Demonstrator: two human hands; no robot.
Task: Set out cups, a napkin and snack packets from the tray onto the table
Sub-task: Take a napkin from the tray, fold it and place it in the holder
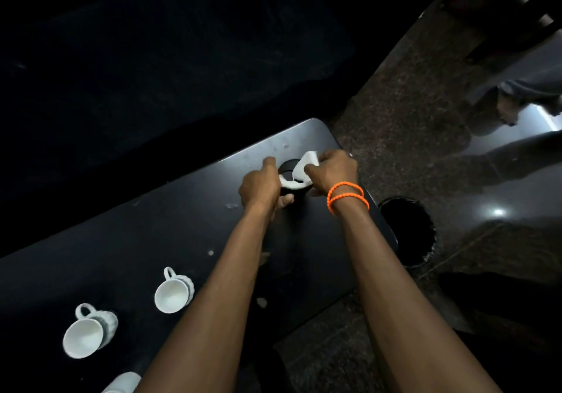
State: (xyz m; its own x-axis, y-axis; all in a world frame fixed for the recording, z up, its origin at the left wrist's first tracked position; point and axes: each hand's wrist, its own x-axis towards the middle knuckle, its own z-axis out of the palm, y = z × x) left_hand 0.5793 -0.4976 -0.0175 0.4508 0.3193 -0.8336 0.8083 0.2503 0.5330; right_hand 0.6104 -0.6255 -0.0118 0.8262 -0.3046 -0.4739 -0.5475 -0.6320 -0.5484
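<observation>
Near the far right corner of the dark table (pixel 152 240), both my hands work at a black round holder (pixel 289 166). My left hand (pixel 261 186) grips the holder's side. My right hand (pixel 331 170), with orange bands on the wrist, pinches a white napkin (pixel 299 173) that sits partly in the holder's opening. Two white ribbed cups stand on the table at the near left, one (pixel 174 294) closer to my arms and another (pixel 88 332) further left. A third white cup (pixel 124 382) is cut off at the bottom edge. No tray or snack packets are visible.
A black bin (pixel 407 231) stands on the floor just beyond the table's right edge. Another person's legs (pixel 517 100) are on the speckled floor at the far right. Small crumbs dot the tabletop. Behind the table everything is dark.
</observation>
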